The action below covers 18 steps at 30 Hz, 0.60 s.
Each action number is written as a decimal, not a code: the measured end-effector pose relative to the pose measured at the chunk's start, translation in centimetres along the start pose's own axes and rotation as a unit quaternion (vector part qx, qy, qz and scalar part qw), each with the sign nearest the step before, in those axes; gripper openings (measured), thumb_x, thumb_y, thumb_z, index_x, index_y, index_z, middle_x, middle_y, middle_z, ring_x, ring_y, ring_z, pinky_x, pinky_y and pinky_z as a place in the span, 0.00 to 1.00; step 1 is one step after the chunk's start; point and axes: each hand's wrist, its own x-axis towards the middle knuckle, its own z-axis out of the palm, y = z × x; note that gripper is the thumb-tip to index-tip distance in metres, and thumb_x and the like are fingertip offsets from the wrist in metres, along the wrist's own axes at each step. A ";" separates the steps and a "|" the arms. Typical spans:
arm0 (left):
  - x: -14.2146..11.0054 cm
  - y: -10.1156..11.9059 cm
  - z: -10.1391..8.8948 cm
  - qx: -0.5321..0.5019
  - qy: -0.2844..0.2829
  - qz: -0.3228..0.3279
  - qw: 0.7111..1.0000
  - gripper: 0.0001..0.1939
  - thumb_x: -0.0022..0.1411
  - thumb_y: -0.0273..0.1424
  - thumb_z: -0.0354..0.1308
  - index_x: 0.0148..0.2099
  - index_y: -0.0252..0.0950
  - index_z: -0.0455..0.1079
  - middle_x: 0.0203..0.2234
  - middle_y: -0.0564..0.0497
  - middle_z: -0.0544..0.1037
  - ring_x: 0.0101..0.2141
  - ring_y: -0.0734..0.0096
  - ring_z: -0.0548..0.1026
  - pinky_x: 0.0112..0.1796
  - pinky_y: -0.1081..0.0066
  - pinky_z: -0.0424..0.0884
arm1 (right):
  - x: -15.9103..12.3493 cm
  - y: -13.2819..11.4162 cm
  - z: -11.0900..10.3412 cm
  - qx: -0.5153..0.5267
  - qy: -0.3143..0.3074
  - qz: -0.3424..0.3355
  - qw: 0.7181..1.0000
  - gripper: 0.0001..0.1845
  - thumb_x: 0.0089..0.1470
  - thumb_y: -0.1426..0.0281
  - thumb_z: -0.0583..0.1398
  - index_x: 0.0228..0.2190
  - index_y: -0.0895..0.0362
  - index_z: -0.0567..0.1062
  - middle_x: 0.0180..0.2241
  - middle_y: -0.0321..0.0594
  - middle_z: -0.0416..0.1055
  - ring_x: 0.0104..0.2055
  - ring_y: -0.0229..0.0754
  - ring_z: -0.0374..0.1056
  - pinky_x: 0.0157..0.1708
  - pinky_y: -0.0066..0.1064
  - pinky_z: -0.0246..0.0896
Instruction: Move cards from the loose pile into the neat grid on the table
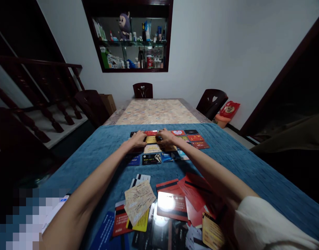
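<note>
My left hand [138, 139] and my right hand [166, 138] reach forward to rows of cards laid flat on a blue cloth [97, 163]. Between them lies a gold card [152, 139], with bent fingers of each hand at its left and right edges. Just beyond it is a red card [151, 133]; on the near side lies a cream card [152, 149]. Closer to me, a black VIP card [151, 159] sits beside a blue card [167, 157]. Both hands cover parts of neighbouring cards, and the fingertips are small and partly hidden.
Loose cards overlap in a pile nearest me, with a beige card [140, 199] and red cards [195, 191] on top. A patterned table cover [159, 109] extends beyond the cloth. Chairs [212, 102] stand around the table. A pixelated patch hides the lower left.
</note>
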 end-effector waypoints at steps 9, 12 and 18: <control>0.0 0.1 0.0 0.006 -0.010 0.006 1.000 0.13 0.55 0.34 0.57 0.41 0.35 0.75 0.45 0.41 0.74 0.49 0.51 0.69 0.47 0.60 0.67 | 0.3 -0.1 0.0 -0.017 -0.012 -0.015 1.000 0.14 0.54 0.67 0.62 0.41 0.60 0.80 0.45 0.52 0.76 0.47 0.51 0.69 0.47 0.35 0.52; 0.0 0.2 -0.1 0.003 -0.013 0.005 1.000 0.11 0.55 0.33 0.57 0.39 0.35 0.75 0.44 0.42 0.75 0.48 0.52 0.68 0.47 0.60 0.66 | 0.4 -0.1 0.1 -0.023 -0.013 -0.018 0.999 0.15 0.55 0.67 0.61 0.43 0.59 0.80 0.45 0.52 0.76 0.47 0.50 0.68 0.48 0.34 0.52; -0.1 0.4 -0.3 -0.005 -0.020 0.000 1.000 0.11 0.55 0.32 0.56 0.40 0.35 0.74 0.44 0.40 0.75 0.49 0.49 0.68 0.47 0.58 0.66 | 0.5 0.1 0.5 -0.032 -0.019 -0.009 0.999 0.17 0.53 0.67 0.61 0.44 0.58 0.79 0.46 0.52 0.76 0.49 0.52 0.68 0.47 0.34 0.52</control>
